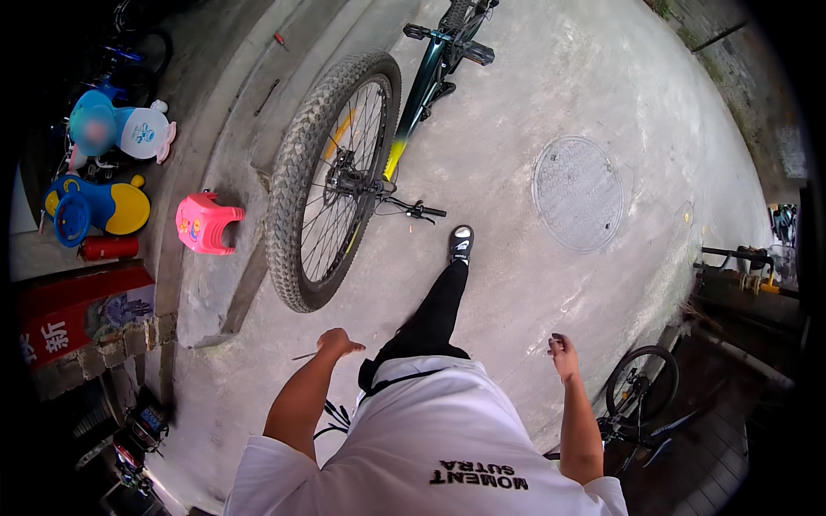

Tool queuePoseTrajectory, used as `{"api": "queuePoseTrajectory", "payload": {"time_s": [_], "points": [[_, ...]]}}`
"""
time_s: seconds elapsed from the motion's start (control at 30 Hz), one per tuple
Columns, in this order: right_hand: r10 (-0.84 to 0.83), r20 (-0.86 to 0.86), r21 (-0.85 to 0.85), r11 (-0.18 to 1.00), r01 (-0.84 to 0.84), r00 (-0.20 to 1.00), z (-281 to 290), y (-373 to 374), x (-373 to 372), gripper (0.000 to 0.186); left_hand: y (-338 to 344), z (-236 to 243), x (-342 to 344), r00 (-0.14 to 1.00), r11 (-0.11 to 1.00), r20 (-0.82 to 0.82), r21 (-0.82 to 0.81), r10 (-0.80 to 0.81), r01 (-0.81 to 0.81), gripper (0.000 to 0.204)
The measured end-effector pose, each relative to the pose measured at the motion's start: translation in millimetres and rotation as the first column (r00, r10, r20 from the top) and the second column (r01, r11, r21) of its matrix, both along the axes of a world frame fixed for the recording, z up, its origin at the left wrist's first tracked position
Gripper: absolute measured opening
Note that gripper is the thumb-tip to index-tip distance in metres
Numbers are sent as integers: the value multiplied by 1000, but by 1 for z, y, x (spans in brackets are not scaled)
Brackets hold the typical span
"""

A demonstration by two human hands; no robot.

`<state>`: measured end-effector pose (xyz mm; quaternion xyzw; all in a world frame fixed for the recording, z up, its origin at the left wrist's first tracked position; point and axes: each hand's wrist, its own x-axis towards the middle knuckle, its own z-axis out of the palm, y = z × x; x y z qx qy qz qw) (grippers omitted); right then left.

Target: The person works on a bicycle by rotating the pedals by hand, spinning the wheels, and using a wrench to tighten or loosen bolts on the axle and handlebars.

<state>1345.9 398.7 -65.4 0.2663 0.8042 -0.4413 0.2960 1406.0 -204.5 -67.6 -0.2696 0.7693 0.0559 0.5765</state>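
Observation:
My left hand is closed, and a thin dark rod sticks out of its left side; the rest of the rod is hidden in the fist. On the right, my right hand hangs over the concrete with fingers loosely bent and a little apart, and I make out nothing in it. Ahead of my left hand stands a bicycle whose knobby tyre rises large toward me. A yellow and dark green frame runs away from that wheel, and a handlebar grip sits low beside it. Neither hand touches the bicycle.
A pink stool stands on a concrete step at the left, near blue and yellow ride-on toys. A slim tool and a small red-handled item lie farther up. A round manhole cover and another bicycle are on the right.

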Motion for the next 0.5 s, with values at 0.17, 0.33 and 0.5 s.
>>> {"api": "queuePoseTrajectory", "payload": {"time_s": [0.17,0.33,0.5], "points": [[-52,-363,-95,995,19,930,158,-57,-174,32,98,-29,-167,931,969,-315,212,186,-122,71],[19,-192,-195,979,-58,981,152,-79,-281,30,152,36,-316,643,913,-683,403,347,-64,29],[179,-17,-406,898,-171,984,114,-183,-365,35,150,100,-355,603,972,-784,227,148,57,26]]}}
